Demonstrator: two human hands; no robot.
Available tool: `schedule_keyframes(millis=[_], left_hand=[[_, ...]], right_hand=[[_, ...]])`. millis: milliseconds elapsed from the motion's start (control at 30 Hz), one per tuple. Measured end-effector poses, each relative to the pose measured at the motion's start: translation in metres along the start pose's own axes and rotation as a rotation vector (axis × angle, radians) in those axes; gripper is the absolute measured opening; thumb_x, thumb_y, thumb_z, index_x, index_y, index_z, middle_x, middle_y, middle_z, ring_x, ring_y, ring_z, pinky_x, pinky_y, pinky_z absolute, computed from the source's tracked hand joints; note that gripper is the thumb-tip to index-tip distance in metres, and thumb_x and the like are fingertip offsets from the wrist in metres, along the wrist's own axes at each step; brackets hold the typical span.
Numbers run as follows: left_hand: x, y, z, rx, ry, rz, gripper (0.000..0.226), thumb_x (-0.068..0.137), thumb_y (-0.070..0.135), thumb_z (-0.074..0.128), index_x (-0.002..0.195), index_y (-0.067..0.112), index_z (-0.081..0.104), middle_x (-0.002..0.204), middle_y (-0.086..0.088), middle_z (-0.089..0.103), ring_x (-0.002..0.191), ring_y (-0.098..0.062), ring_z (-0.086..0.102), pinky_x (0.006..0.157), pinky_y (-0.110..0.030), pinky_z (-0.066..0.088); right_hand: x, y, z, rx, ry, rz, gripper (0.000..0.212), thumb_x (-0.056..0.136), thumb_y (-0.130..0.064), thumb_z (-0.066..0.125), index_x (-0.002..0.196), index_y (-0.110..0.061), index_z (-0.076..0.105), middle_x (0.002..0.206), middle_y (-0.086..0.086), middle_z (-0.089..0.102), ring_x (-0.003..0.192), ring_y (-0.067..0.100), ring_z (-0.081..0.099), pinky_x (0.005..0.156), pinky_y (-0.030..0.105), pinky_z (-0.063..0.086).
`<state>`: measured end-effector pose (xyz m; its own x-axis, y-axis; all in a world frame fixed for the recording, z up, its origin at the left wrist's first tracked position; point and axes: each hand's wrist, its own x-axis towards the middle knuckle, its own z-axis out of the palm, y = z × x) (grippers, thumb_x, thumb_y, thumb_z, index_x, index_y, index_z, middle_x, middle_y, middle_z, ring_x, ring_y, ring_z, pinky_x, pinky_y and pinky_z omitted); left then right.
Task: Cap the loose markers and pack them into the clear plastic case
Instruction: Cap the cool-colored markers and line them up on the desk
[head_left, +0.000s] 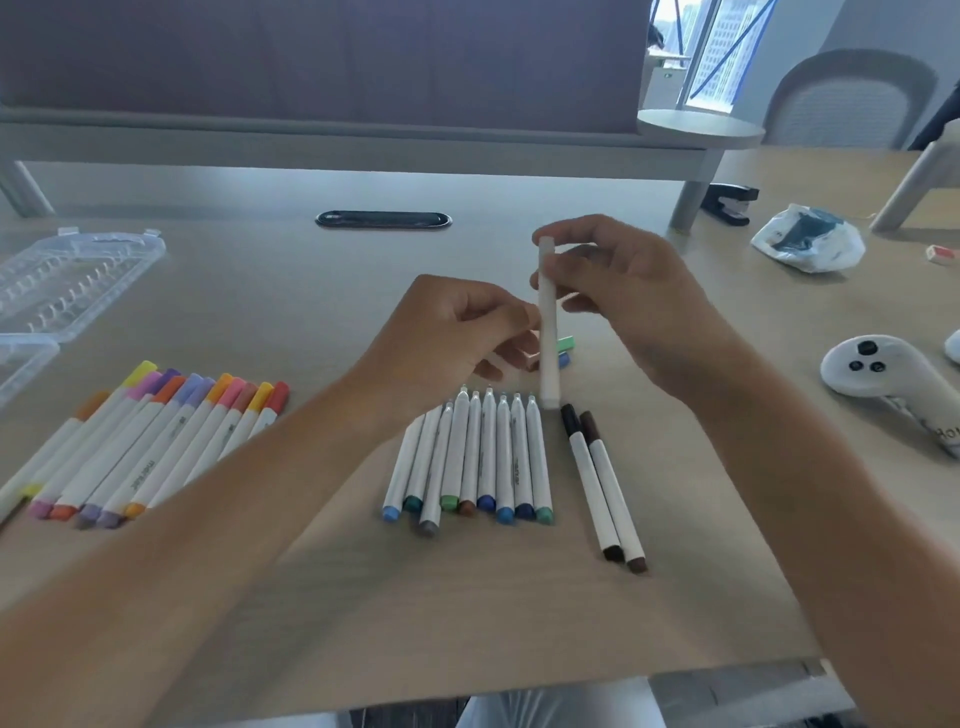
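Wooden desk (311, 291) is showing bare room mid-frame; right hand (628, 291) is gripping a white marker (548, 332) upright, left hand (457, 338) is pinching beside it, clear plastic case (62, 286) is lying upper left.

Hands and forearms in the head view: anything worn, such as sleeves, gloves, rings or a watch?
Nothing worn shows. The left hand and right hand are bare, with no gloves, and no rings or watch visible. Both forearms are bare, with no sleeve in view.
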<state>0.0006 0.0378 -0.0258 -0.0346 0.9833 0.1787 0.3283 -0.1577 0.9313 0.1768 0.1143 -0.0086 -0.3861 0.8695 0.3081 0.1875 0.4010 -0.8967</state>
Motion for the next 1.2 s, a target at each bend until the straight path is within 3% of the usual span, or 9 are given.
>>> schedule_keyframes(millis=[233,367,467,567,700,833,967,1067,1200], left_hand=[[-0.031,0.004,0.005,0.441,0.068,0.105,0.015,0.096,0.019,0.065,0.098,0.027,0.078,0.089,0.015,0.073,0.087,0.007,0.062,0.069,0.001,0.039],[-0.062,-0.004,0.019,0.514,0.125,0.15,0.016,0.092,0.014,0.067,0.097,0.025,0.077,0.091,0.014,0.072,0.089,0.003,0.061,0.073,-0.003,0.04],[-0.082,-0.011,0.026,0.641,0.116,0.178,0.019,0.092,0.015,0.067,0.107,0.025,0.075,0.106,0.013,0.069,0.099,0.0,0.056,0.08,-0.01,0.039],[-0.098,-0.018,0.031,0.752,0.1,0.222,0.019,0.092,0.018,0.068,0.109,0.024,0.074,0.109,0.01,0.065,0.108,-0.012,0.054,0.089,-0.03,0.042],[-0.116,-0.026,0.038,0.804,0.132,0.26,0.022,0.092,0.024,0.062,0.11,0.023,0.073,0.109,0.011,0.063,0.11,-0.013,0.052,0.093,-0.044,0.047],[-0.122,-0.03,0.045,0.845,0.188,0.237,0.035,0.09,0.033,0.056,0.119,0.02,0.072,0.119,0.008,0.062,0.12,-0.014,0.049,0.097,-0.04,0.043],[-0.12,-0.029,0.056,0.924,0.152,0.21,0.035,0.091,0.033,0.061,0.12,0.018,0.074,0.132,0.002,0.062,0.134,-0.019,0.045,0.104,-0.044,0.038],[-0.127,-0.026,0.062,0.939,0.176,0.225,0.033,0.09,0.032,0.059,0.112,0.017,0.078,0.13,0.002,0.066,0.134,-0.02,0.049,0.107,-0.046,0.039],[-0.154,-0.017,0.066,0.932,0.24,0.257,0.026,0.094,0.033,0.06,0.108,0.02,0.078,0.126,0.007,0.065,0.131,-0.013,0.047,0.106,-0.029,0.028]], right_hand=[[-0.05,0.018,-0.04,-0.315,0.037,0.212,0.007,0.089,-0.032,0.079,0.094,-0.027,0.076,0.073,0.001,0.072,0.069,0.015,0.064,0.069,0.031,0.046],[-0.083,0.046,-0.037,-0.387,0.072,0.265,0.007,0.087,-0.029,0.079,0.09,-0.026,0.074,0.054,-0.015,0.06,0.047,0.002,0.05,0.059,0.026,0.037],[-0.097,0.048,-0.026,-0.478,0.093,0.24,0.011,0.088,-0.036,0.077,0.094,-0.028,0.073,0.063,-0.014,0.064,0.064,0.008,0.058,0.067,0.029,0.042],[-0.104,0.046,-0.017,-0.547,0.115,0.215,0.019,0.091,-0.045,0.073,0.106,-0.034,0.069,0.079,-0.011,0.068,0.086,0.015,0.066,0.082,0.035,0.052],[-0.122,0.045,-0.016,-0.541,0.165,0.177,0.022,0.097,-0.043,0.063,0.115,-0.032,0.07,0.087,-0.014,0.068,0.091,0.014,0.065,0.083,0.033,0.05],[-0.142,0.049,-0.021,-0.487,0.181,0.116,0.015,0.098,-0.036,0.064,0.11,-0.031,0.071,0.083,-0.017,0.068,0.081,-0.004,0.06,0.071,0.024,0.044],[-0.142,0.049,-0.021,-0.459,0.178,0.119,0.009,0.097,-0.036,0.065,0.102,-0.032,0.073,0.08,-0.019,0.068,0.079,-0.006,0.061,0.068,0.015,0.043],[-0.14,0.051,-0.021,-0.442,0.175,0.126,0.011,0.096,-0.038,0.064,0.097,-0.032,0.073,0.081,-0.017,0.07,0.08,-0.004,0.062,0.07,0.024,0.046],[-0.141,0.051,-0.023,-0.409,0.175,0.131,0.013,0.096,-0.039,0.064,0.094,-0.03,0.074,0.081,-0.015,0.071,0.08,0.001,0.064,0.074,0.029,0.049]])
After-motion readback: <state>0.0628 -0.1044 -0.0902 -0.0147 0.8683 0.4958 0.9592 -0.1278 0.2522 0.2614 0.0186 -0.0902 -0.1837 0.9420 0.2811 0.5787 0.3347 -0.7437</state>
